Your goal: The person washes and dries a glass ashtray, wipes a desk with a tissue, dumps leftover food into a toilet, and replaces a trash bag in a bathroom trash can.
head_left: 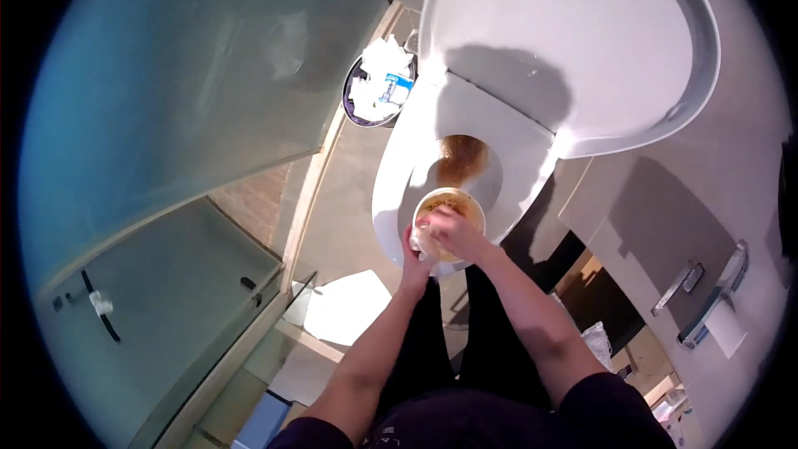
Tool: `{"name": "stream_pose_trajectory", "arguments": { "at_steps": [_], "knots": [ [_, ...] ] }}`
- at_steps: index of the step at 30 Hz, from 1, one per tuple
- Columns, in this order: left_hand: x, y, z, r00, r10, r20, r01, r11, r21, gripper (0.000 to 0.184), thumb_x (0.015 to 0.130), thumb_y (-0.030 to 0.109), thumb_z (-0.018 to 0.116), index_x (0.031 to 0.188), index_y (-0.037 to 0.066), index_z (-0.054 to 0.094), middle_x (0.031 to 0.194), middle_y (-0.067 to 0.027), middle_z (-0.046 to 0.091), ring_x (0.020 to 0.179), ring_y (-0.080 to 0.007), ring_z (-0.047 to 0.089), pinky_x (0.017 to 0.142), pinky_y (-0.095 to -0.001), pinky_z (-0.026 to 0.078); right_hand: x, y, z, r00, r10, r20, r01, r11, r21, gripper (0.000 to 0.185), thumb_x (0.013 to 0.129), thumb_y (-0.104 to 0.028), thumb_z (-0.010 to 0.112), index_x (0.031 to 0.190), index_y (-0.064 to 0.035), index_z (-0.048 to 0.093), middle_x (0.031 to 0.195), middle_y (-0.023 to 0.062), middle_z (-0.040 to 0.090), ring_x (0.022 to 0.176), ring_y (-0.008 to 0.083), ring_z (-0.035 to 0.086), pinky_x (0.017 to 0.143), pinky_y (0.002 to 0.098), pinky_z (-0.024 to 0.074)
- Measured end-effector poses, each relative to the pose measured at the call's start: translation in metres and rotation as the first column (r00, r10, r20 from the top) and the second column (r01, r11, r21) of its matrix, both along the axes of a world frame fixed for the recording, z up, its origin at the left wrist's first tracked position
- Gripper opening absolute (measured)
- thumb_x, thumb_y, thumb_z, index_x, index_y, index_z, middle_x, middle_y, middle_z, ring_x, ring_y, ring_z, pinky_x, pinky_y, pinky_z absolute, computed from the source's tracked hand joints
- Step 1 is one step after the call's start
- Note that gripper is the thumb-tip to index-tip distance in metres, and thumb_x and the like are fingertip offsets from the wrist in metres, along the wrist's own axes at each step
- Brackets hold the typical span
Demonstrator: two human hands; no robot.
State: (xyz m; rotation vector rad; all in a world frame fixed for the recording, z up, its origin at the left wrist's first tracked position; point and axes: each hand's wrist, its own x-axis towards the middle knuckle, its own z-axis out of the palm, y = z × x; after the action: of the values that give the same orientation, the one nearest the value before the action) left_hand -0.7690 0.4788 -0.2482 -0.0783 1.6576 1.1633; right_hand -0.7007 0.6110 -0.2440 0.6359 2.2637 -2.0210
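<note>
Over the front of an open toilet (pixel 386 191) is a round white bowl (pixel 475 214) with brownish residue inside. My left hand (pixel 415 256) grips the bowl's left side, its fingers wrapped around something white at the rim. Reaching into the bowl from the right, my right hand (pixel 455 231) has its fingers bent together; what they hold, if anything, is hidden. Brown matter (pixel 462 160) lies in the toilet's basin beyond the bowl. The toilet lid (pixel 573 25) is raised.
A bin (pixel 347 104) full of white paper stands left of the toilet. Glass shower panels (pixel 208 75) fill the left side. On the right wall are metal holders (pixel 716 299) with toilet paper (pixel 726 329). A white object (pixel 347 308) lies on the floor.
</note>
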Motion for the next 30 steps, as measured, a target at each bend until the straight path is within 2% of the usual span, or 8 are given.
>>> {"name": "stream_pose_trajectory", "arguments": {
  "at_steps": [2, 6, 8, 9, 11, 13, 18, 30],
  "knots": [
    [-0.010, -0.014, -0.001, 0.964, -0.222, -0.143, 0.229, 0.973, 0.037, 0.061, 0.074, 0.007, 0.054, 0.127, 0.004, 0.023, 0.113, -0.0090, 0.042, 0.103, -0.0188, 0.043, 0.086, -0.0280, 0.040, -0.001, -0.003, 0.028, 0.998, 0.052, 0.023, -0.053, 0.997, 0.057, 0.049, 0.073, -0.007, 0.058, 0.119, -0.0073, 0.042, 0.115, 0.0153, 0.043, 0.112, 0.0301, 0.039, 0.094, 0.0355, 0.0328],
    [-0.026, -0.041, -0.006, 0.913, 0.005, 0.408, -0.057, 0.991, 0.117, 0.059, 0.076, 0.003, 0.049, 0.128, 0.009, 0.021, 0.121, -0.0089, 0.038, 0.112, -0.0207, 0.040, 0.093, -0.0328, 0.035, 0.016, 0.015, 0.120, 0.994, 0.077, 0.078, -0.090, 0.982, 0.167, 0.059, 0.075, -0.014, 0.060, 0.127, -0.0067, 0.032, 0.131, 0.0180, 0.027, 0.116, 0.0330, 0.035, 0.097, 0.0378, 0.0295],
    [-0.032, -0.048, -0.011, 0.897, -0.048, 0.440, -0.034, 0.984, 0.175, 0.059, 0.075, 0.002, 0.049, 0.127, 0.009, 0.024, 0.121, -0.0085, 0.040, 0.112, -0.0205, 0.040, 0.094, -0.0344, 0.035, 0.030, 0.069, 0.214, 0.996, -0.088, -0.004, 0.088, 0.994, 0.066, 0.042, 0.075, -0.011, 0.059, 0.115, -0.0058, 0.047, 0.112, 0.0184, 0.050, 0.107, 0.0284, 0.048, 0.088, 0.0321, 0.0403],
    [-0.034, -0.048, -0.007, 0.894, -0.012, 0.449, -0.076, 0.981, 0.177, 0.059, 0.075, 0.002, 0.050, 0.127, 0.008, 0.024, 0.120, -0.0083, 0.040, 0.112, -0.0206, 0.040, 0.094, -0.0346, 0.034, 0.061, 0.084, 0.242, 0.865, -0.318, 0.387, 0.122, 0.884, 0.452, 0.034, 0.077, -0.010, 0.056, 0.110, -0.0031, 0.050, 0.104, 0.0175, 0.056, 0.101, 0.0265, 0.053, 0.082, 0.0316, 0.0440],
    [-0.038, -0.048, 0.008, 0.885, 0.056, 0.462, -0.153, 0.973, 0.175, 0.059, 0.074, 0.003, 0.050, 0.127, 0.008, 0.024, 0.120, -0.0080, 0.040, 0.112, -0.0206, 0.040, 0.095, -0.0350, 0.033, 0.105, 0.154, 0.263, 0.672, -0.517, -0.530, 0.738, 0.523, 0.426, 0.029, 0.087, -0.016, 0.045, 0.109, 0.0030, 0.049, 0.105, 0.0136, 0.054, 0.098, 0.0210, 0.052, 0.078, 0.0342, 0.0437],
    [-0.046, -0.050, 0.019, 0.856, 0.010, 0.517, -0.165, 0.953, 0.255, 0.062, 0.075, 0.004, 0.050, 0.129, 0.009, 0.021, 0.122, -0.0070, 0.038, 0.113, -0.0192, 0.039, 0.095, -0.0335, 0.031, 0.118, 0.225, 0.288, 0.319, -0.639, -0.700, 0.922, 0.037, 0.386, 0.031, 0.091, -0.018, 0.039, 0.114, 0.0006, 0.046, 0.111, 0.0138, 0.050, 0.100, 0.0200, 0.050, 0.083, 0.0300, 0.0399],
    [-0.065, -0.059, 0.041, 0.846, 0.021, 0.533, -0.228, 0.918, 0.326, 0.064, 0.072, 0.010, 0.052, 0.129, 0.009, 0.024, 0.123, -0.0069, 0.038, 0.114, -0.0197, 0.037, 0.096, -0.0342, 0.029, 0.132, 0.366, 0.238, 0.916, -0.384, -0.112, 0.207, 0.216, 0.954, 0.034, 0.088, -0.015, 0.042, 0.120, -0.0026, 0.043, 0.117, 0.0111, 0.049, 0.108, 0.0210, 0.046, 0.091, 0.0312, 0.0348],
    [-0.190, -0.004, 0.080, 0.904, 0.426, 0.025, -0.426, 0.899, 0.101, 0.039, 0.084, 0.009, 0.046, 0.122, 0.009, 0.038, 0.114, -0.0048, 0.050, 0.104, -0.0152, 0.048, 0.087, -0.0281, 0.042, 0.177, 0.414, 0.222, 0.879, -0.308, 0.363, -0.280, 0.283, 0.917, 0.034, 0.088, -0.016, 0.043, 0.120, -0.0024, 0.042, 0.117, 0.0110, 0.048, 0.107, 0.0208, 0.046, 0.091, 0.0308, 0.0348]
  ]
}}
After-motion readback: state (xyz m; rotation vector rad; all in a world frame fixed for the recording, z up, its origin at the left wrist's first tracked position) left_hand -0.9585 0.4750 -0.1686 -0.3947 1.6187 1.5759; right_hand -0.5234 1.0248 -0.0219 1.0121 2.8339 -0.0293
